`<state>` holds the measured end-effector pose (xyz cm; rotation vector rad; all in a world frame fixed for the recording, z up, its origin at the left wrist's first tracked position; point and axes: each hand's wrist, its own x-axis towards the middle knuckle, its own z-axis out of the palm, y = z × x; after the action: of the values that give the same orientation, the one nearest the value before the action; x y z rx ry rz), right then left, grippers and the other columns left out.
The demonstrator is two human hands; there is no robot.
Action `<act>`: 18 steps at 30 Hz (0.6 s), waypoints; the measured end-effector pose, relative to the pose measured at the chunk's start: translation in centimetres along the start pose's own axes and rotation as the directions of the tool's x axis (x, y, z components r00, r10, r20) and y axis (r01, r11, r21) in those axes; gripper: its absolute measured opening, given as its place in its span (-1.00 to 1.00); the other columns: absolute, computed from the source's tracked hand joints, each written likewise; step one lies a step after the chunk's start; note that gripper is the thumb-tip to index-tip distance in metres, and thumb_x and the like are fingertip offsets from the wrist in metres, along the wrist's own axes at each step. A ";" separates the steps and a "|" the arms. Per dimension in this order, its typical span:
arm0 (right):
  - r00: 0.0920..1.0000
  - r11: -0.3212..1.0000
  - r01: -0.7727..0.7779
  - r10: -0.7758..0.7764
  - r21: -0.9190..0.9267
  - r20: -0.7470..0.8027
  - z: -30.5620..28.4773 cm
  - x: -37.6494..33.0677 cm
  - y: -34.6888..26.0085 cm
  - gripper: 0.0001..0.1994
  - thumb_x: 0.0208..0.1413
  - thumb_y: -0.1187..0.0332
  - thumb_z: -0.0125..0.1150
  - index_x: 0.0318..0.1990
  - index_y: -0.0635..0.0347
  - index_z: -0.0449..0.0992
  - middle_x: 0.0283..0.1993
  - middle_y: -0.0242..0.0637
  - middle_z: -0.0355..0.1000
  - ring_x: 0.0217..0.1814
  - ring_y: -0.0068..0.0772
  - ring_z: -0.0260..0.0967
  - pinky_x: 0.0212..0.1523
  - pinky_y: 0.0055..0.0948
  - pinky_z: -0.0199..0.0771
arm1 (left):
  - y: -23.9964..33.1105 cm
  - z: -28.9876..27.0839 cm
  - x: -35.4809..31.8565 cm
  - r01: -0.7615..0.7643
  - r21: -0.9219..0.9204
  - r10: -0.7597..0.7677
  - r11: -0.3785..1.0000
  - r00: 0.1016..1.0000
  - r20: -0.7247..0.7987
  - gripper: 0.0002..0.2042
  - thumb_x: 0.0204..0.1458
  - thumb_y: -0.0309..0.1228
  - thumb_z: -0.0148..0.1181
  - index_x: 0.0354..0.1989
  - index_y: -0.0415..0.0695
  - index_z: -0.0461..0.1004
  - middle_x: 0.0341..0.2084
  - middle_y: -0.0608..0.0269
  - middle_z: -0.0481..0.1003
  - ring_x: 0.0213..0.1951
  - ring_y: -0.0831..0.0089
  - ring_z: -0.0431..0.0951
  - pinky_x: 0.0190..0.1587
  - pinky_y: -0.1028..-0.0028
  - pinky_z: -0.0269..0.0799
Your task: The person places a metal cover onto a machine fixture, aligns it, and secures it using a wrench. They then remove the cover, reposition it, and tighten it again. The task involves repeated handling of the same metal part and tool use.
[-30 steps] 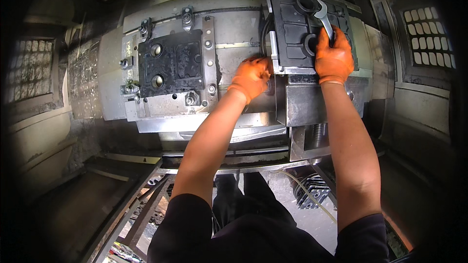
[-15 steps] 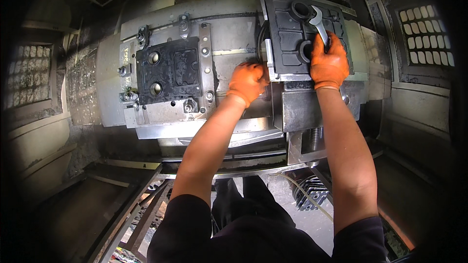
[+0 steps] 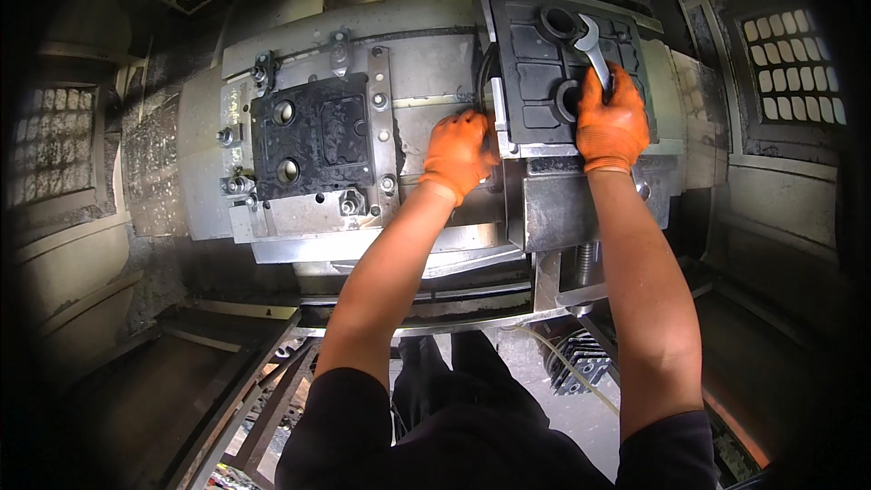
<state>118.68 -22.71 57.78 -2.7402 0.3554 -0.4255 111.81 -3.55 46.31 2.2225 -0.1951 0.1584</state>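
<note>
My right hand (image 3: 613, 127), in an orange glove, is closed around a silver open-end wrench (image 3: 591, 44). The wrench's jaw points up and away from me, over a black ribbed plate (image 3: 537, 86) with two round collars. That plate is mounted on the right-hand block. Beside the block's left side, my left hand (image 3: 456, 152), also gloved in orange, has its fingers curled in. Whatever it grips there is hidden behind the fingers. Further left, a second black plate (image 3: 313, 132) with two round holes lies in a metal fixture.
Bolted clamps (image 3: 264, 73) and a drilled metal strip (image 3: 379, 100) surround the left plate. A grey metal block (image 3: 572, 209) carries the right one. Dirty machine walls with slotted windows (image 3: 795, 68) enclose both sides. Below, more dark plates (image 3: 581, 365) stand near the floor.
My left hand has shifted and turned slightly beside the block. The right hand keeps its hold on the wrench, nearly in the same place. The view itself has moved a little.
</note>
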 end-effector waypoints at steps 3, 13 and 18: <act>1.000 1.000 -0.016 0.016 -0.006 0.018 -0.3 0.0 -0.3 -0.54 0.18 -0.06 0.21 0.11 -0.01 0.58 -0.06 -0.16 0.61 0.02 0.05 0.55 0.02 -0.06 0.54 | -0.5 -0.6 -0.1 -0.091 -0.051 0.096 0.995 0.989 0.110 -0.78 -0.17 -0.47 0.41 -0.35 -0.21 0.53 -0.35 -0.07 0.52 -0.24 -0.13 0.51 -0.18 0.07 0.44; 0.999 0.999 0.041 -0.041 0.005 -0.020 0.1 0.1 0.0 -0.55 0.20 -0.06 0.21 0.11 -0.02 0.59 -0.09 -0.15 0.62 -0.02 0.05 0.56 -0.02 -0.06 0.54 | -0.6 -0.6 -0.7 -0.075 0.055 0.068 0.996 0.990 0.128 -0.72 -0.21 -0.48 0.39 -0.24 -0.18 0.62 -0.27 -0.02 0.55 -0.15 -0.09 0.51 -0.11 0.09 0.46; 0.998 0.996 0.064 -0.063 0.056 -0.008 0.0 0.1 0.4 -0.56 0.25 -0.05 0.18 0.14 -0.03 0.59 -0.03 -0.10 0.61 0.01 0.08 0.56 -0.01 -0.06 0.54 | -0.2 -3.0 0.9 -0.231 0.191 0.140 0.954 0.906 0.398 -0.75 -0.03 -0.31 0.25 -0.18 -0.12 0.63 -0.06 0.15 0.57 0.01 0.09 0.54 0.17 0.13 0.39</act>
<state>118.64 -23.11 57.68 -2.7013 0.2546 -0.4536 112.58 -1.15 48.11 2.4520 -0.6352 -0.1606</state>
